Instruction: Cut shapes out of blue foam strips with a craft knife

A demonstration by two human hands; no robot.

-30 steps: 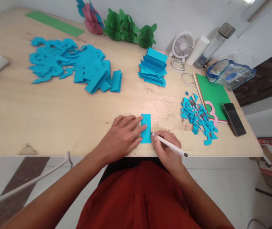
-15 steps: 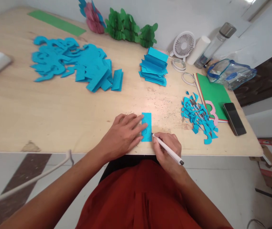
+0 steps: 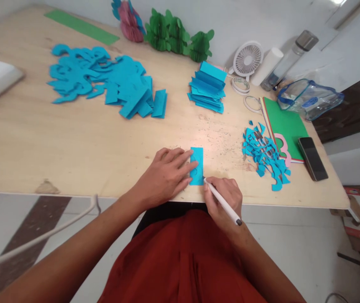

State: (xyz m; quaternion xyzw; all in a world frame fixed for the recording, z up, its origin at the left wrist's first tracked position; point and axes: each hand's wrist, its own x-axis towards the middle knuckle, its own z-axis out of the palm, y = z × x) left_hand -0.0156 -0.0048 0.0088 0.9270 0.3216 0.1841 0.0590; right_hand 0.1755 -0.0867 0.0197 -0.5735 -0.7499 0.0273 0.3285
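A small blue paper rectangle (image 3: pixel 199 166) lies on the wooden table near its front edge, with a curved outline drawn on it. My left hand (image 3: pixel 168 174) rests flat beside it, fingers spread, the fingertips pressing on its left side. In my right hand (image 3: pixel 226 198) is a white pen (image 3: pixel 224 201) with a dark end cap, held in a writing grip. The pen's tip is at the paper's lower right edge; whether it touches the paper I cannot tell.
Blue cut-out shapes (image 3: pixel 79 73) and folded blue pieces (image 3: pixel 132 92) lie back left. A blue paper stack (image 3: pixel 207 88) is ahead. Blue scraps (image 3: pixel 262 149), a pink cut-out (image 3: pixel 283 149), green sheets (image 3: pixel 289 126) and a phone (image 3: pixel 313 158) lie right. A fan (image 3: pixel 247 60) stands behind.
The camera view has shifted slightly, so the whole scene sits a little further right. Both hands keep nearly the same pose, with the pen still by the paper's right edge.
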